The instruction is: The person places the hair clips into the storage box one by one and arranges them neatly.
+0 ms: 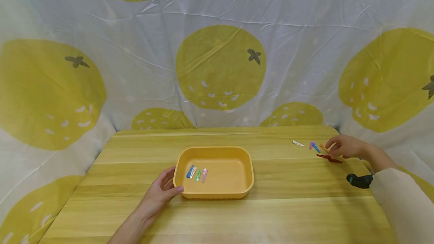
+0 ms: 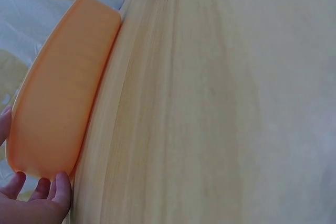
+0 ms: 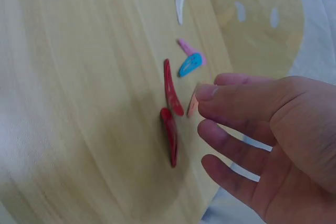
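Note:
My left hand (image 1: 157, 195) grips the left end of a yellow-orange plastic tray (image 1: 217, 195), its thumb at the near left corner and its fingers along the outer wall. Inside the tray lie a blue hair clip (image 1: 190, 171), a white one (image 1: 193, 173), a green one (image 1: 198, 175) and a pink one (image 1: 205, 175). My right hand (image 3: 273, 129) hovers at the table's right side, fingers loosely bent and spread. Its thumb partly hides an orange hair clip (image 3: 192, 106); whether they touch I cannot tell. Two red hair clips (image 3: 172, 87) lie beside it.
Farther off on the table (image 1: 271, 214) lie a blue clip (image 3: 190, 64) over a pink clip (image 3: 185, 46), and a white clip (image 3: 180, 3). A black object (image 1: 359, 181) shows beside the right wrist. A fruit-patterned curtain (image 1: 220, 67) hangs behind the table.

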A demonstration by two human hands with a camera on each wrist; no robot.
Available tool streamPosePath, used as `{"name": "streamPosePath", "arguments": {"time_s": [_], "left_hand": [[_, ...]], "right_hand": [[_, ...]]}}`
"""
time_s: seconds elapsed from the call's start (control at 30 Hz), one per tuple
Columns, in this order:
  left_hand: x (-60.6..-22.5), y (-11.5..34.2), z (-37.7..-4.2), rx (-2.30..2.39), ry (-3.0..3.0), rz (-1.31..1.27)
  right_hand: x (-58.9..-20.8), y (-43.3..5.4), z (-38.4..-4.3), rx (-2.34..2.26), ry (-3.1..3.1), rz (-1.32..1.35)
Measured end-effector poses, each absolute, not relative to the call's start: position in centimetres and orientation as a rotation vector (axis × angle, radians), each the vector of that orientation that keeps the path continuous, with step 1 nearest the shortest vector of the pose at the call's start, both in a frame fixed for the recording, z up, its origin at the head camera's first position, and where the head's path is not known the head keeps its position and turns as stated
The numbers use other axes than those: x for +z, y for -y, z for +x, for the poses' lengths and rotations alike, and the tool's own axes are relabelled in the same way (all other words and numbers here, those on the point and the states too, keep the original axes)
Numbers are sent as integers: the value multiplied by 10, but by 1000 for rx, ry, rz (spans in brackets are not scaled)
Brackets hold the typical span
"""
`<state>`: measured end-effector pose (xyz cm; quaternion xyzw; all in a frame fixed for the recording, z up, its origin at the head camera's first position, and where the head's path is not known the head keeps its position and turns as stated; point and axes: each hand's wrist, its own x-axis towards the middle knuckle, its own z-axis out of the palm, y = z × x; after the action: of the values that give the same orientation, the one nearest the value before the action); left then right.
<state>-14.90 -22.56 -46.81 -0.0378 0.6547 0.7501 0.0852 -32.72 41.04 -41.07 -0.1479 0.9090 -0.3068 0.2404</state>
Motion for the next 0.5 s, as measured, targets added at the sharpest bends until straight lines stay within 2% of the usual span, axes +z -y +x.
{"name": "streamPosePath", "arguments": {"time_s": [0.5], "left_hand": [[-466,226,-149,2228,-1956,-123]], "right_hand": [[-439,-427,-320,-794,-2619,-481]]}}
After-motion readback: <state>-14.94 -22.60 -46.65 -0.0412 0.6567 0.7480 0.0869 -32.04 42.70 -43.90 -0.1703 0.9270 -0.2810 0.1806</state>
